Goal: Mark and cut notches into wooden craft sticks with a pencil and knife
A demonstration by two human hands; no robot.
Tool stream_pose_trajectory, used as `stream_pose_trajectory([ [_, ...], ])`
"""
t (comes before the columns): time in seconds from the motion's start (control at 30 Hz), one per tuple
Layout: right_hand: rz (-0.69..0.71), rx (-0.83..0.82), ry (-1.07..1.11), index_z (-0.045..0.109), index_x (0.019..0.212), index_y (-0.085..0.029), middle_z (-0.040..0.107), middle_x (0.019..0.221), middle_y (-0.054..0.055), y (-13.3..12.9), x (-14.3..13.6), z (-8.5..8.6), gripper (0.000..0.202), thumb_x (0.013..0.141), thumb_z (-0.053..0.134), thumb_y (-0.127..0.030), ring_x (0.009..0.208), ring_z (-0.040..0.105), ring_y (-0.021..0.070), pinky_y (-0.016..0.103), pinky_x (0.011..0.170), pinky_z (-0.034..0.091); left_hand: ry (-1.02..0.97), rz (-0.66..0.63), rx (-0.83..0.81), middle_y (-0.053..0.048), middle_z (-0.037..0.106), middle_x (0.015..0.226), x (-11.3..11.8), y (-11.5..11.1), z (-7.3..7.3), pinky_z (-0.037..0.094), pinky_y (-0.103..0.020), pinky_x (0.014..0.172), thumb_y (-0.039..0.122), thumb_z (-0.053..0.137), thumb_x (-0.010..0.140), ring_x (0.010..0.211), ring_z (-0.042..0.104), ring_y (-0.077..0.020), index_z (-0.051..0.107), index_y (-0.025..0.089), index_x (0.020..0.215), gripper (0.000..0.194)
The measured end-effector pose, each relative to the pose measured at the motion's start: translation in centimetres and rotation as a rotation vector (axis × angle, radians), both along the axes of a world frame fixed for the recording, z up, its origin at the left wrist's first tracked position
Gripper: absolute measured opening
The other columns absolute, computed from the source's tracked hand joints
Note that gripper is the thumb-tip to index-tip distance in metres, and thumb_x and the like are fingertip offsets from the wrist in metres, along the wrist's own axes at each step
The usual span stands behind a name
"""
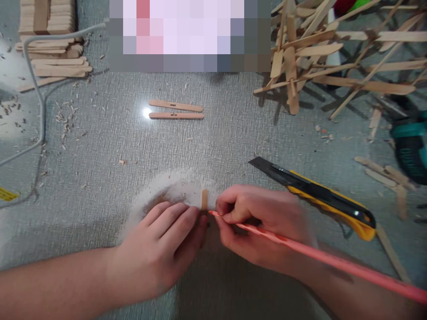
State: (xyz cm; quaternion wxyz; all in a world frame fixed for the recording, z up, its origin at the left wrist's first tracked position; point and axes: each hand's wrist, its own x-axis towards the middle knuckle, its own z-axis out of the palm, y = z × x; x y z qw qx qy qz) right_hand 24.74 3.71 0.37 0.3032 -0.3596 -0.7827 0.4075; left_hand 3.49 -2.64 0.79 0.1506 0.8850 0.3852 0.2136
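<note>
Near the front middle of the table, a short end of a wooden craft stick (204, 199) shows upright in the picture. The fingers of my left hand (163, 242) are together and press on this stick, hiding its lower part. My right hand (263, 222) pinches a pink pencil (320, 254) close to its tip, which points at the stick's right edge. Beyond my hands lie two craft sticks (175, 106) side by side, each with a small dark mark at its middle. A yellow and black utility knife (316, 195) rests beside my right hand, its blade end pointing left.
Bundled craft sticks (63, 18) and loose ones lie at the back left, near a grey cable (42, 106). A criss-cross structure of sticks (310, 49) stands at the back right. A teal and black tool (410, 138) sits at the right edge. Wood scraps dot the table (110, 129).
</note>
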Motion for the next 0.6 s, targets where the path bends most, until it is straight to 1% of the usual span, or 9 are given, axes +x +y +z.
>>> stream_pose_trajectory([
  [0.1,-0.036,-0.029,0.069,0.049,0.075,-0.022,0.064,0.075,-0.002,0.1,0.1,-0.1,0.023,0.080,0.066,-0.008,0.057,0.057,0.0072,0.021,0.050,0.044,-0.006,0.024,-0.007,-0.015,0.069,0.113,0.1,0.1,0.0,0.056,-0.041,0.088,0.008,0.068,0.090,0.101,0.065,-0.0249,0.069,0.002,0.109,0.020],
  [0.2,-0.082,-0.092,0.157,0.055,0.083,-0.022,0.064,0.081,-0.001,0.0,0.3,-0.3,0.019,0.083,0.067,-0.007,0.067,0.063,0.0105,0.025,0.059,0.051,0.005,0.025,0.013,-0.013,0.071,0.111,0.1,0.0,0.0,0.056,-0.040,0.085,0.010,0.071,0.089,0.099,0.066,-0.0241,0.070,0.004,0.107,0.019],
  [0.27,-0.044,-0.145,0.217,0.059,0.094,-0.022,0.066,0.089,0.002,-0.2,0.5,-0.5,0.012,0.089,0.063,-0.012,0.080,0.067,0.0143,0.029,0.070,0.055,0.014,0.025,0.036,-0.012,0.072,0.111,0.2,0.0,0.1,0.056,-0.041,0.083,0.010,0.071,0.089,0.098,0.067,-0.0245,0.071,0.005,0.106,0.018],
  [0.3,-0.010,-0.168,0.247,0.061,0.100,-0.021,0.067,0.094,0.005,-0.3,0.6,-0.7,0.008,0.093,0.059,-0.017,0.088,0.068,0.0165,0.032,0.076,0.055,0.011,0.030,0.039,-0.012,0.073,0.110,0.2,0.1,0.2,0.055,-0.040,0.082,0.009,0.069,0.089,0.098,0.067,-0.0241,0.072,0.006,0.105,0.016],
  [0.33,0.025,-0.188,0.271,0.062,0.105,-0.020,0.068,0.099,0.007,-0.3,0.7,-0.8,0.011,0.097,0.055,-0.024,0.094,0.068,0.0186,0.034,0.082,0.055,0.006,0.038,0.044,-0.012,0.074,0.108,0.2,0.1,0.2,0.055,-0.039,0.082,0.009,0.067,0.091,0.097,0.067,-0.0233,0.072,0.006,0.103,0.014],
  [0.37,0.060,-0.206,0.291,0.062,0.110,-0.019,0.069,0.104,0.009,-0.4,0.8,-0.9,0.019,0.101,0.050,-0.031,0.101,0.067,0.0204,0.037,0.088,0.055,0.000,0.048,0.044,-0.011,0.074,0.107,0.2,0.2,0.3,0.055,-0.038,0.081,0.008,0.064,0.092,0.096,0.068,-0.0226,0.073,0.006,0.102,0.013],
  [0.43,0.102,-0.240,0.315,0.062,0.118,-0.018,0.069,0.112,0.011,-0.6,1.0,-1.1,0.035,0.103,0.044,-0.044,0.109,0.065,0.0228,0.039,0.095,0.053,0.006,0.046,0.047,-0.011,0.075,0.106,0.2,0.3,0.5,0.054,-0.038,0.080,0.008,0.058,0.095,0.097,0.068,-0.0222,0.074,0.006,0.101,0.017],
  [0.47,0.109,-0.254,0.320,0.061,0.121,-0.019,0.069,0.115,0.011,-0.6,1.0,-1.2,0.039,0.103,0.043,-0.048,0.111,0.065,0.0231,0.040,0.096,0.052,0.018,0.042,0.050,-0.011,0.075,0.107,0.2,0.4,0.6,0.054,-0.038,0.080,0.009,0.055,0.096,0.097,0.068,-0.0225,0.074,0.007,0.102,0.020],
  [0.6,0.105,-0.285,0.320,0.061,0.123,-0.022,0.069,0.118,0.009,-0.7,0.9,-1.2,0.041,0.103,0.043,-0.052,0.112,0.065,0.0225,0.039,0.096,0.051,0.050,0.034,0.062,-0.010,0.075,0.109,0.0,0.4,0.7,0.052,-0.039,0.081,0.012,0.049,0.099,0.100,0.067,-0.0234,0.074,0.009,0.106,0.026],
])
